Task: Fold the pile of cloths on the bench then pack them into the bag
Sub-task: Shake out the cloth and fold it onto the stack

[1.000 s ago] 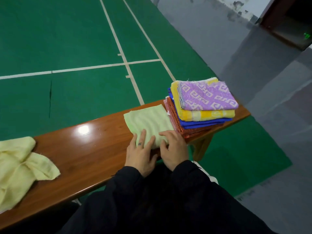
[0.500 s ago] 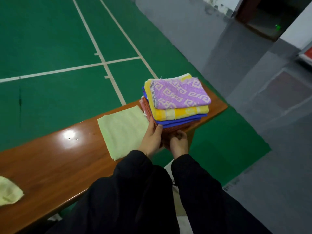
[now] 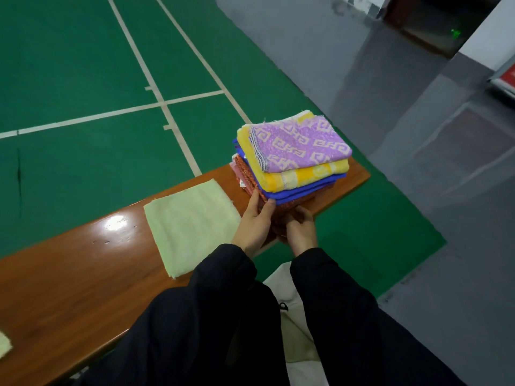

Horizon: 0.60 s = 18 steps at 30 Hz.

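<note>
Both hands hold the near corner of the stack of folded cloths (image 3: 289,162) at the right end of the table (image 3: 83,274). The left hand (image 3: 255,221) has its thumb on the corner of the red cloth (image 3: 250,181) and its fingers go under the stack, so its grip is closed on the stack. The right hand (image 3: 301,229) is just beside it, with the fingers curled around the lower edge of the same corner; how far they go under, I cannot tell. The stack has a purple patterned cloth (image 3: 301,143) on top, then a yellow cloth (image 3: 292,179), a blue cloth (image 3: 292,193), and the red cloth and a pink one at the bottom. Just left of the stack a pale green cloth (image 3: 192,224) lies flat and folded on the table, near the left hand but not touching it. Another pale cloth (image 3: 4,348) shows only a corner at the far left edge of the table. Between the dark sleeves (image 3: 223,302), below the table edge, a white bag (image 3: 292,316) is partly visible. Behind the table there is a green court floor (image 3: 69,65) with white lines.
</note>
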Motion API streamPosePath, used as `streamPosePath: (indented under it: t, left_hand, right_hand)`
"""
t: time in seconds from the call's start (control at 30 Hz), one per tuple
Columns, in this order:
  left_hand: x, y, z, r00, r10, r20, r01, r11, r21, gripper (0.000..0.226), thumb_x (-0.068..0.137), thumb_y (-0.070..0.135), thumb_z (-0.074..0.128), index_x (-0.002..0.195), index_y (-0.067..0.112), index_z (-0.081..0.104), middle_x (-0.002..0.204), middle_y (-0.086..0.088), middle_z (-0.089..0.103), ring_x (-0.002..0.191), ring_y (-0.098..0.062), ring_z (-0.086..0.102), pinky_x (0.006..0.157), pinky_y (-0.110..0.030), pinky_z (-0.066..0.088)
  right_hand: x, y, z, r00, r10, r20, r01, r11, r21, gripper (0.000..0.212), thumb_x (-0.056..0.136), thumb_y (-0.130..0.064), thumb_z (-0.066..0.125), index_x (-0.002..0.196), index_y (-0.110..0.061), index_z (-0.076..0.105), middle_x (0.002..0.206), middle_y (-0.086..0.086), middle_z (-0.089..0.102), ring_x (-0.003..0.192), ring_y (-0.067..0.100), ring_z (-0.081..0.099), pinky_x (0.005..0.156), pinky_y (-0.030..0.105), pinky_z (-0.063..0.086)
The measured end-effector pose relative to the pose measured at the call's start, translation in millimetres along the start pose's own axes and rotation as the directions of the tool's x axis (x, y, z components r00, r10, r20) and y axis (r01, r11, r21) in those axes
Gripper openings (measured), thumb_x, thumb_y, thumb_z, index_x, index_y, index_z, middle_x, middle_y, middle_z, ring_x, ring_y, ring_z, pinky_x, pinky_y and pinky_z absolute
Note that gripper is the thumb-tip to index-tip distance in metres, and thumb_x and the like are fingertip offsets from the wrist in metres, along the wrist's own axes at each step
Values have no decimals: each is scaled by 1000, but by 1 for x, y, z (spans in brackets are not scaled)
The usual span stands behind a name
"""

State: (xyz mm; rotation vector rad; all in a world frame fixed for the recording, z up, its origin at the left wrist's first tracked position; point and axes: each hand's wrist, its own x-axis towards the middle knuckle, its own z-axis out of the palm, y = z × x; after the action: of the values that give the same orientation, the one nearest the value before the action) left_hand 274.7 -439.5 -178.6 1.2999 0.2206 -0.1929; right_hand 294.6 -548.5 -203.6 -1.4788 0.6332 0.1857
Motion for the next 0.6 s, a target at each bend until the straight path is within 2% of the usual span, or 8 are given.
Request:
streamPosePath:
  t: [0.07,0.13,0.17,0.23,0.3,0.33,0.43,0.6]
  left_hand:
    - [-8,4,-8,1000,16,-27,-14,999,47,50,103,31,53,151,35,39,139,17,57,124,-5,57,112,-40,44]
    - [-24,9,-26,980,118,-159,-65,949,308,48,101,32,55,147,27,44,137,12,56,122,-10,56,109,-39,44]
    - [-33,10,-40,945,225,-238,-69,848,525,46,99,34,54,144,24,48,137,7,56,125,-15,53,109,-39,42]
    - [-54,5,-76,876,401,-270,44,491,870,47,96,45,48,139,27,53,146,1,50,140,-25,38,115,-44,30]
    - [-68,-8,-108,912,343,-225,157,215,964,57,96,61,37,147,38,39,163,-1,26,153,-29,9,121,-51,7]
    - [-74,-15,-118,948,253,-194,164,133,977,64,96,67,31,153,41,26,168,-2,11,154,-30,-4,121,-53,-1]
    - [-75,-40,-127,985,131,-114,112,23,993,71,96,71,18,157,41,1,168,-4,-11,152,-32,-20,121,-60,-3]
    - [-54,-44,-110,976,179,-121,121,15,993,69,98,67,21,157,37,4,168,-6,-7,153,-34,-16,121,-63,1]
  right_hand:
    - [-5,3,1,1000,18,-16,-18,1000,2,30,98,-6,57,121,-23,49,99,8,71,71,23,67,53,25,49]
    - [-14,10,5,999,20,-38,-22,999,-49,22,97,-7,57,114,-20,52,89,8,70,59,17,63,49,23,46]
    - [-21,15,7,999,2,-38,-6,995,-104,15,96,-8,58,106,-19,55,85,8,69,60,17,61,52,25,45]
    - [-38,29,11,995,-103,-7,98,964,-246,11,94,-10,58,95,-21,60,81,5,69,69,22,61,64,30,45]
    - [-56,39,15,964,-242,111,266,891,-369,14,93,-13,59,95,-27,61,82,3,68,76,22,63,70,36,47]
    - [-62,43,18,940,-290,179,339,848,-408,13,93,-16,60,97,-28,61,82,1,68,78,19,64,71,36,49]
    - [-70,50,27,887,-353,297,455,777,-435,16,93,-18,60,102,-32,62,83,-4,67,82,15,66,74,33,52]
    - [-73,48,25,865,-384,322,492,770,-406,20,92,-12,61,102,-30,63,76,0,65,77,16,65,72,32,51]
